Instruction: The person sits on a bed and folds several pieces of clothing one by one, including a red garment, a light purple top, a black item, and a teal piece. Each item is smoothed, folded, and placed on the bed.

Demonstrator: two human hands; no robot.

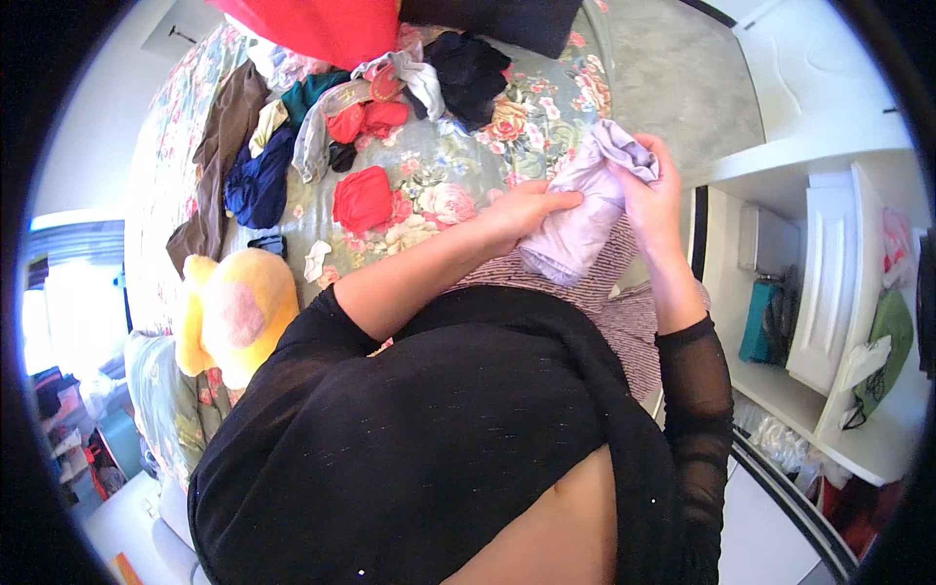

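Observation:
Over my lap, a pale lilac piece of cloth (575, 229), bunched and partly folded, is held between both hands. My left hand (526, 212) grips its left side, thumb on top. At its upper right end my right hand (651, 185) pinches the gathered edge. What kind of garment it is I cannot make out. On the flowered bedspread (448, 161) to the left lies a small folded red cloth (363, 199), apart from my hands.
Loose clothes spread over the bed: navy (261, 180), brown (226, 136) and black (466, 78) pieces. A yellow plush toy (258, 307) sits by my left elbow. Large red fabric (322, 24) lies at the far edge. An open white cabinet (770, 390) stands on the right.

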